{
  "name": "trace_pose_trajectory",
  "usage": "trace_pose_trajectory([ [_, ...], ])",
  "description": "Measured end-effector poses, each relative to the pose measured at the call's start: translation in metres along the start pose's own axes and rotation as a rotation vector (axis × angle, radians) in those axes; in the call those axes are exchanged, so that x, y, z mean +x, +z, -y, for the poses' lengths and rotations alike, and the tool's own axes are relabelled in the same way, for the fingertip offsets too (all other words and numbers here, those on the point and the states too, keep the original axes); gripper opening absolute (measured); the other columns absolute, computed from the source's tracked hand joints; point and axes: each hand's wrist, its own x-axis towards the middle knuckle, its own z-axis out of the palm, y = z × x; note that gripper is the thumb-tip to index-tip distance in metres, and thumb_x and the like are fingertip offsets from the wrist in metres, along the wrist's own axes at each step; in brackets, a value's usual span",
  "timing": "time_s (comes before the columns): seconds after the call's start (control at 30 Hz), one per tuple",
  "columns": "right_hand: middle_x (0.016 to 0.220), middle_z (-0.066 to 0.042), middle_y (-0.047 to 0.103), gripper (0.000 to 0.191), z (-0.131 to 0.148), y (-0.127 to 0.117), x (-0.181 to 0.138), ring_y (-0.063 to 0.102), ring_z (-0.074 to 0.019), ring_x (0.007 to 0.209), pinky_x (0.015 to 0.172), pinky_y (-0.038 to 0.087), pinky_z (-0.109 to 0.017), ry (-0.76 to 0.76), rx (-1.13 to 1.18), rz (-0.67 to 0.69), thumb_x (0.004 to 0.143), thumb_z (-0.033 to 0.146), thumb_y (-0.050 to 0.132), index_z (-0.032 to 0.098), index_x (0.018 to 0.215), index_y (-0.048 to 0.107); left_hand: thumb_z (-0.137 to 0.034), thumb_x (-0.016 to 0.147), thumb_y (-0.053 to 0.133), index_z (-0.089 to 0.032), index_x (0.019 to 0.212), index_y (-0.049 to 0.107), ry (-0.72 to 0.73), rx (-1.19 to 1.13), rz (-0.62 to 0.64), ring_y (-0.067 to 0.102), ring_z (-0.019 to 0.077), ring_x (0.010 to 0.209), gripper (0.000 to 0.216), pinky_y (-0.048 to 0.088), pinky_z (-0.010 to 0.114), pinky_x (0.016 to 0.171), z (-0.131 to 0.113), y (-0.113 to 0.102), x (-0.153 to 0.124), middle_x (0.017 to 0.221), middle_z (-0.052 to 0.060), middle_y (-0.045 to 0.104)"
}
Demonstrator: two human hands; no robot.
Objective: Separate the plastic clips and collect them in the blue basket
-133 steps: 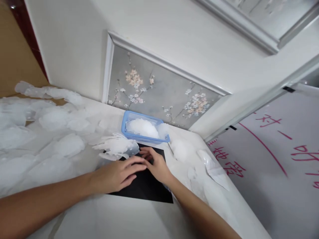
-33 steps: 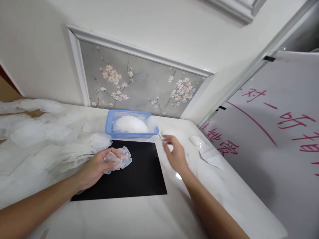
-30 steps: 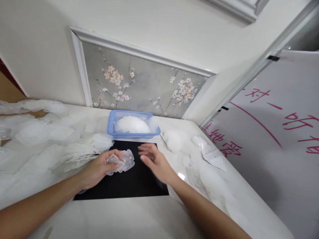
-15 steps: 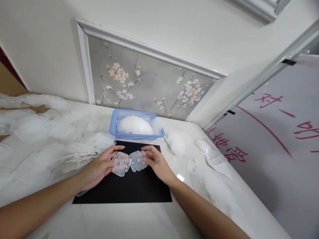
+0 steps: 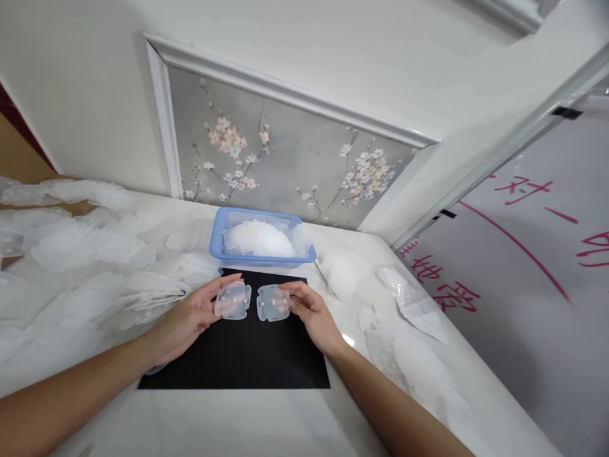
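My left hand (image 5: pixel 195 315) pinches a translucent, squarish plastic piece (image 5: pixel 238 301) with notched edges and small holes. A matching translucent plastic piece (image 5: pixel 269 303) is held at its right edge by my right hand (image 5: pixel 311 314), fingers behind it and thumb in front. The two pieces face each other edge to edge with a narrow gap between them. Both are above a black rectangular mat (image 5: pixel 238 355) on the white table. Parts of my fingers show blurred through the plastic.
Behind the mat stands a blue basket (image 5: pixel 261 261) holding a white heap (image 5: pixel 259 238). Many translucent sheets (image 5: pixel 90 244) cover the table's left side. At right lie a white clump (image 5: pixel 339 276) and a clear plastic bag (image 5: pixel 413 304), near a whiteboard (image 5: pixel 514 317) with red writing.
The two plastic pieces, whose edges met or overlapped before, are now apart. Both have been turned more upright, and my right hand has shifted slightly right.
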Motion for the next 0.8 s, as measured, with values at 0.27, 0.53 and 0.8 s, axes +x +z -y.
trace_pose_trajectory([
  [0.27, 0.094, -0.001, 0.072, 0.033, -0.001, -0.001, -0.001, 0.066, -0.0173, 0.082, 0.08, 0.049, -0.033, -0.049, -0.017, 0.041, 0.074, 0.012, 0.052, 0.024, 0.103, 0.063, -0.013, 0.067, 0.067, -0.027, 0.135, 0.052, 0.004, 0.009, -0.016, 0.052, 0.0283, 0.132, 0.071, 0.035, 0.043, 0.115, -0.002, 0.007, 0.0, 0.144, 0.006, 0.056],
  [0.53, 0.098, -0.002, 0.072, 0.028, 0.003, 0.0, -0.003, 0.068, -0.0203, 0.092, 0.088, 0.049, -0.039, -0.025, -0.032, 0.042, 0.076, 0.017, 0.057, 0.024, 0.103, 0.061, -0.017, 0.073, 0.075, -0.025, 0.131, 0.057, 0.035, 0.005, 0.031, 0.057, 0.0267, 0.125, 0.061, 0.038, 0.042, 0.11, 0.003, 0.005, 0.003, 0.134, 0.008, 0.064],
  [0.8, 0.101, -0.002, 0.071, 0.026, 0.002, 0.0, -0.005, 0.068, -0.0197, 0.093, 0.088, 0.05, -0.037, -0.017, -0.019, 0.039, 0.078, 0.02, 0.062, 0.025, 0.103, 0.061, -0.013, 0.07, 0.076, -0.024, 0.13, 0.057, 0.022, 0.017, 0.008, 0.06, 0.0242, 0.118, 0.064, 0.04, 0.038, 0.105, -0.002, 0.011, 0.001, 0.122, 0.006, 0.068],
])
